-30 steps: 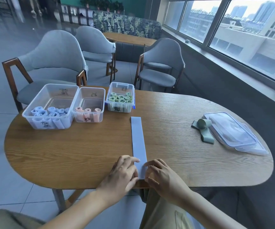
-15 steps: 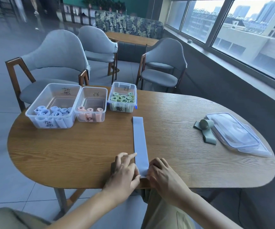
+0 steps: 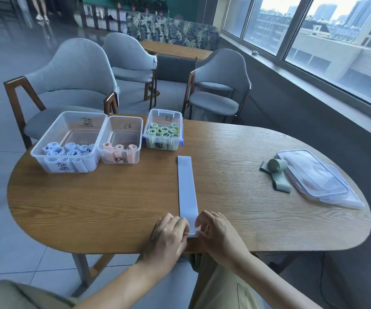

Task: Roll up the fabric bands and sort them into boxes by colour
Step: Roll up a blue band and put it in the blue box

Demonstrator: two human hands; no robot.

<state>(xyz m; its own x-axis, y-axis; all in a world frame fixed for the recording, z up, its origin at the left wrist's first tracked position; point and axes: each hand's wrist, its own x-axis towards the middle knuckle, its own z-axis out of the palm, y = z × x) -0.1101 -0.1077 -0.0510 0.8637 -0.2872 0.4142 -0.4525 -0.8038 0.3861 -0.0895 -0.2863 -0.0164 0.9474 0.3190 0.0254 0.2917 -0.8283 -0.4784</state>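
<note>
Both hands have curled in: the left hand (image 3: 169, 233) and right hand (image 3: 219, 233) now pinch the near end of the blue band (image 3: 186, 188), lying flat on the counter (image 3: 113, 197), to start rolling.

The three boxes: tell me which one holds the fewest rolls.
The middle box, with only three pink rolls; the left box and right box hold more.
</note>
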